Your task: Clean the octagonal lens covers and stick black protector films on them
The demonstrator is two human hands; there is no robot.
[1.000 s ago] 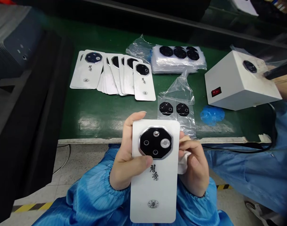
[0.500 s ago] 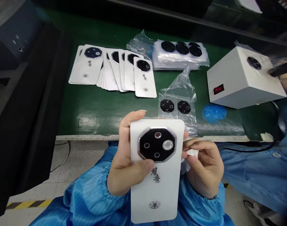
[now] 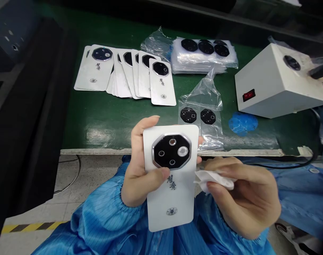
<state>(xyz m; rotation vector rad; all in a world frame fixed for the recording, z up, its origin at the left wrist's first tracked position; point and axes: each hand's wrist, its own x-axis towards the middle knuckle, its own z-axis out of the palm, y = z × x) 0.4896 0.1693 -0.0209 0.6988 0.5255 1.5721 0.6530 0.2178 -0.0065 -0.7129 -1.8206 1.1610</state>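
Observation:
My left hand (image 3: 140, 170) grips a white phone back cover (image 3: 172, 191) upright in front of me, thumb just below its black octagonal camera plate (image 3: 171, 151). To the right of the cover my right hand (image 3: 243, 198) pinches a small white wipe (image 3: 207, 179), which sits close to the cover's right edge. Both sleeves are blue.
On the green bench (image 3: 103, 117) lie a fanned row of white back covers (image 3: 126, 72), clear bags of black camera plates (image 3: 203, 53), a smaller bag with two plates (image 3: 200, 117), a blue scrap (image 3: 242, 123) and a white box with a red switch (image 3: 272, 85). A co-worker's blue sleeve (image 3: 304, 191) is at right.
My right hand has come out from behind the cover's right edge and moved right and down with the wipe. The cover has shifted slightly left and up.

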